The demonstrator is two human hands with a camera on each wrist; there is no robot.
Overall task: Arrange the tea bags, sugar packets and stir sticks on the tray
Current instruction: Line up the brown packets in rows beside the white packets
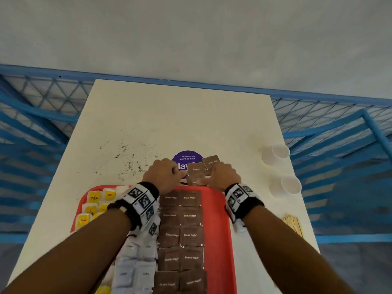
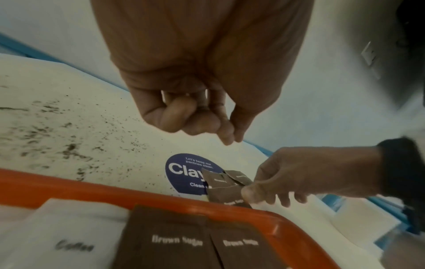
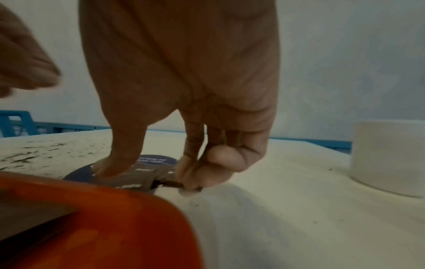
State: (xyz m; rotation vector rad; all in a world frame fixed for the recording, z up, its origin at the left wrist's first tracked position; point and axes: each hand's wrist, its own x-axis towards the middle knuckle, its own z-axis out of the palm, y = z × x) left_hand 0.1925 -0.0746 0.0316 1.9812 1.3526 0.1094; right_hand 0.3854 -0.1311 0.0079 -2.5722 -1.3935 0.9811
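Three flat brown packets (image 1: 196,172), seemingly under right hand (image 1: 222,177).

Office pantry: "keep pantries clean" sticker (image 1: 187,158).

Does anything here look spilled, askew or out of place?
Yes. Dark specks like loose tea or coffee grounds are scattered over the white table beyond the red tray. A few brown sugar packets lie overlapping and askew off the tray, on a purple sticker, under the right hand.
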